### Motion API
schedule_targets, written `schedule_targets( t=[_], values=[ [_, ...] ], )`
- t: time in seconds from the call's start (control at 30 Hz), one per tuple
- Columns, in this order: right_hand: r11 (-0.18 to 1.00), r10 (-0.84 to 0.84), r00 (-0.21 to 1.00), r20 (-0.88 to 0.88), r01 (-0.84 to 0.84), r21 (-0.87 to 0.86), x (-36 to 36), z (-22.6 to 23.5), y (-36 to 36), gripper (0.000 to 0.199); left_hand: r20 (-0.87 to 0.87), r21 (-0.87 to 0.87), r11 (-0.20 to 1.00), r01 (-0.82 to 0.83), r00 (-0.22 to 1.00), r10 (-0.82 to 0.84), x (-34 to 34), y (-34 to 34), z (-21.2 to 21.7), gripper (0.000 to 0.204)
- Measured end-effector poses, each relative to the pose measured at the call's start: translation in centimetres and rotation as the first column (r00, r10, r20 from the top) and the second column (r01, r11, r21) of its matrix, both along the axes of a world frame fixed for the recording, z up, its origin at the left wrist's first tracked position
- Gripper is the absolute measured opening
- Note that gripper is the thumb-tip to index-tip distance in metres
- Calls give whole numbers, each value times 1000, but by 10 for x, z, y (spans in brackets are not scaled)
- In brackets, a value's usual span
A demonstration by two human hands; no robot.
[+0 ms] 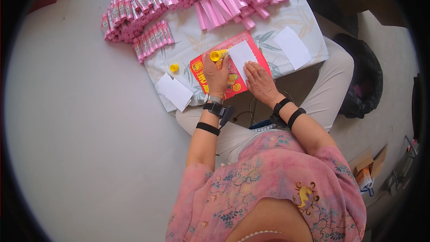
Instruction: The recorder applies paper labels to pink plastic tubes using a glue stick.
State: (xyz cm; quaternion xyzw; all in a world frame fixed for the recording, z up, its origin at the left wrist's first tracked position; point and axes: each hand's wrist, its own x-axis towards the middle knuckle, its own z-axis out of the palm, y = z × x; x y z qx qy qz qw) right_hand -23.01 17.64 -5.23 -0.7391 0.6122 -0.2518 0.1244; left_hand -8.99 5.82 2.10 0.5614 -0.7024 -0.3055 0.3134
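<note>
My left hand [217, 75] is closed around a yellow glue stick [218, 55], its round end tilted up beside the edge of a white paper slip [241, 55]. The slip lies on a red and yellow printed cardboard sheet [261, 59]. My right hand [261, 82] rests with its fingers stretched out on the lower right part of the slip. A small yellow cap [174, 67] sits apart on the tablecloth, left of the cardboard. Whether the glue stick touches the paper is hard to make out.
Loose white slips [175, 92] lie at the table's near left corner, more slips [292, 48] to the right. Pink rolls with labels [153, 40] are piled at the back left, plain pink rolls [224, 2] behind the cardboard. A black bag [365, 80] stands on the floor.
</note>
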Motion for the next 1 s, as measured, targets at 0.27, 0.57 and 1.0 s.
schedule_targets(
  t=[0.27,0.57,1.0],
  values=[
    [1000,-14,1000,-15,14,6,0,3,-1,51,56,43,999,30,998,-33,-10,44,-6,32],
    [1000,1,1000,9,-1,-1,0,1,0,52,3,-34,999,6,1000,-5,-11,-14,-1,25],
    [1000,-3,1000,13,3,-12,0,5,-1,50,33,-67,995,73,997,-71,-18,-3,-17,29]
  ],
)
